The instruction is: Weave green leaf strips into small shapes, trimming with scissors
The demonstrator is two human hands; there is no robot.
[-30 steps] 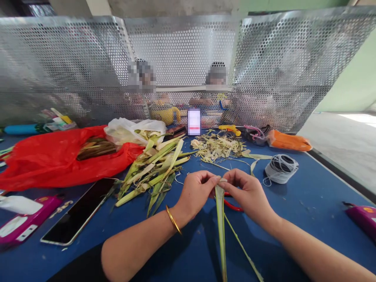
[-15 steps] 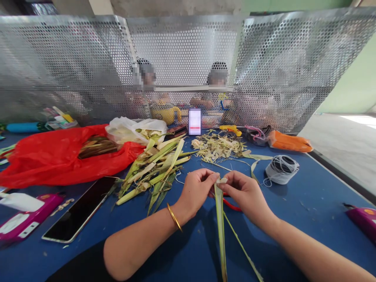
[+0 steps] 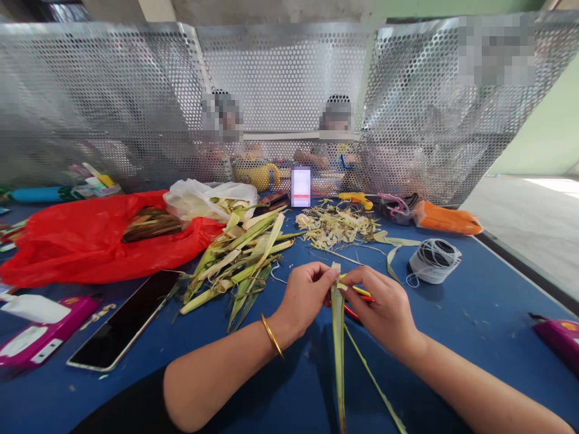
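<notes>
covering most of the view, a blue table (image 3: 474,313) carries a red plastic bag (image 3: 85,241) at the left, then a heap of green leaf strips (image 3: 239,253) beside it, a black phone (image 3: 122,322) nearer the person, and a spool of white thread (image 3: 434,260) at the right; over the table's near middle the left hand (image 3: 307,295) and right hand (image 3: 384,304) both pinch shut on the top of a long leaf strip (image 3: 338,337), fingertips nearly meeting, with red-handled scissors (image 3: 355,301) lying under the right hand
</notes>
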